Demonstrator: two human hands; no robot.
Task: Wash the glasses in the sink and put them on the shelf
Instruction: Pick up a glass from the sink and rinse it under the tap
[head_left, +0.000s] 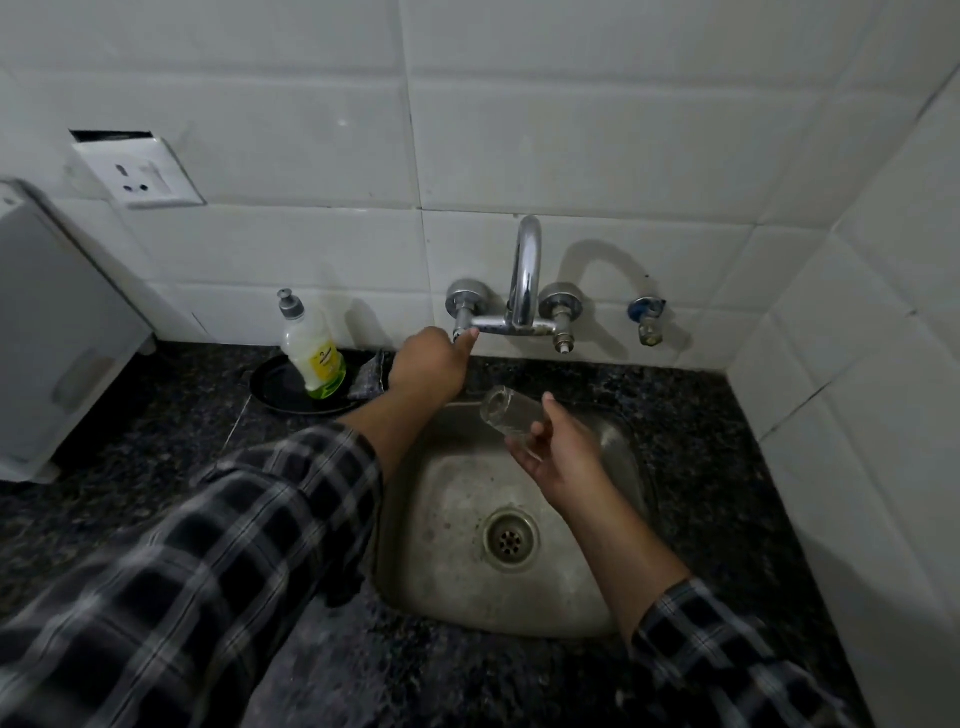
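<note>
The left hand (434, 366) reaches forward over the back edge of the sink (457, 587), its fingers curled shut around the left tap handle (459, 332) of the wall-mounted faucet (523, 291), with the thumb tip lying against the horizontal pipe just right of that handle. The right hand (563, 457) is lower and to the right, above the sink basin, and grips a clear glass (511, 423) between thumb and fingers; the thumb sits on the near side and the fingertips wrap the far side near the rim end. The glass lies tilted, almost on its side, its thick base pointing up and left toward the left hand's wrist, and it hangs clear of the basin floor. The drain (510, 540) lies below the right wrist, nearer the viewer. Left of the left hand's knuckles, a dish soap bottle (313, 353) stands on a dark round tray (275, 387) on the black stone counter (156, 415). Both forearms wear checked sleeves (208, 561). Whether water runs from the spout cannot be told
</note>
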